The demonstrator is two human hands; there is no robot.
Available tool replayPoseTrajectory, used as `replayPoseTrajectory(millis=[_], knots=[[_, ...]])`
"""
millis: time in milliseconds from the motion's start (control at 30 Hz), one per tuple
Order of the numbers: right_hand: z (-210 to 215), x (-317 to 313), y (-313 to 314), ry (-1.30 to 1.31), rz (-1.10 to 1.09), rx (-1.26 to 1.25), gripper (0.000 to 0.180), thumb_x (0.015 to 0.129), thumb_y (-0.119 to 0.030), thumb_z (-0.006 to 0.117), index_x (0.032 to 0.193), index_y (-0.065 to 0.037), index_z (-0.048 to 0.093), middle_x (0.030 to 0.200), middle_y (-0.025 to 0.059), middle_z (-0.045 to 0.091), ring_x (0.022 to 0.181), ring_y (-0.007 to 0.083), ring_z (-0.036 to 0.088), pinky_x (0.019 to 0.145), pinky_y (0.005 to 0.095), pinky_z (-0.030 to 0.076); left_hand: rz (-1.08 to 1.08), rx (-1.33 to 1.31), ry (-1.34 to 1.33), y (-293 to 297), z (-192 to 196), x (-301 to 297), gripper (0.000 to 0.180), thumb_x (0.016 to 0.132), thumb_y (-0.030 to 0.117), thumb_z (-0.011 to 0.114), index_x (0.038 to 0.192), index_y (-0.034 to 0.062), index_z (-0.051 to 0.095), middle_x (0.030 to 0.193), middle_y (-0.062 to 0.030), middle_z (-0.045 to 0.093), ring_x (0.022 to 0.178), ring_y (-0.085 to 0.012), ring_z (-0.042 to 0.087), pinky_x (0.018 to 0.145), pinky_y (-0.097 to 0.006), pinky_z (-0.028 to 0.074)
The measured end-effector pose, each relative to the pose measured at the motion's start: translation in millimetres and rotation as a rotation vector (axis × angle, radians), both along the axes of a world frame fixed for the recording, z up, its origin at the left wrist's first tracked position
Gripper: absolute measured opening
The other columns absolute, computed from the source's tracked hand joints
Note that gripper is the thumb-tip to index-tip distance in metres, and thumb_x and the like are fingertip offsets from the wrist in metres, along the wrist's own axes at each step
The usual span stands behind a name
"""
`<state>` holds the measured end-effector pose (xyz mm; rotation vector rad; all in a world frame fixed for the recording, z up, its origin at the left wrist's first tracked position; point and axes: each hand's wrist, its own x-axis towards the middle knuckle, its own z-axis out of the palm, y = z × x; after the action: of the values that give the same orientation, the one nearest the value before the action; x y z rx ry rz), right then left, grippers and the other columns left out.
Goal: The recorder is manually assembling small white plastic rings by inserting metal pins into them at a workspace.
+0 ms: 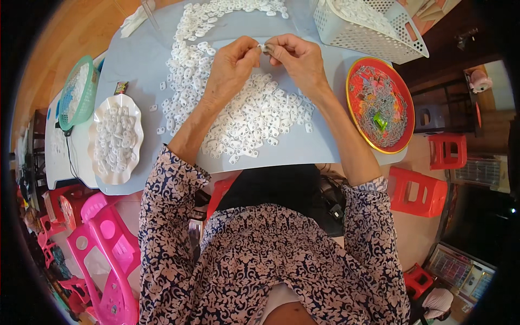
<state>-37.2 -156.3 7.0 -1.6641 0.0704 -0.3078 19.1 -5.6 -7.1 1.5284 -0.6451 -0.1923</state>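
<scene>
Over the far half of the table, my left hand [233, 66] and my right hand [301, 62] meet fingertip to fingertip. Between them is a small white plastic piece [264, 48], pinched from both sides; the fingers cover most of it. Below my hands and between my forearms spreads a heap of small white oval pieces with holes [252, 119]. More of these run up the table to the left and along its far side. To the right of my right forearm stands a red oval tray [410, 105] with a yellow rim, filled with small grey metal parts.
A white scalloped plate [115, 177] of white pieces sits at the table's left, near a green basket [92, 89]. A white perforated basket [346, 38] stands far right. A pink chair [108, 254] and red stools [417, 192] surround the grey-blue table [322, 149].
</scene>
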Motion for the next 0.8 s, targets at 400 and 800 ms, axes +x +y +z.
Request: replayPoseTrajectory(millis=[400,800], knots=[[-3.6,-1.2,1.4,-0.061,-0.044,-0.057,0.011,0.083,-0.010,0.063,0.083,0.001,0.066,0.064,-0.0020,0.057,0.057,0.0042,0.047,0.051,0.0200,0.038,-0.026,0.040,0.024,-1.6,-0.2,-2.4,0.013,0.086,0.010,0.053,0.085,-0.0004,0.059,0.064,0.0030,0.053,0.056,-0.0025,0.039,0.049,-0.020,0.032],[3.5,-2.6,-6.6,-0.095,-0.121,-0.084,0.014,0.083,-0.014,0.064,0.081,0.000,0.067,0.063,-0.0023,0.057,0.056,0.0042,0.047,0.050,0.0205,0.038,-0.024,-0.093,0.122,-0.9,5.8,-2.1,0.015,0.084,0.015,0.055,0.085,0.0019,0.062,0.067,0.0018,0.056,0.066,-0.0038,0.050,0.058,-0.019,0.038]])
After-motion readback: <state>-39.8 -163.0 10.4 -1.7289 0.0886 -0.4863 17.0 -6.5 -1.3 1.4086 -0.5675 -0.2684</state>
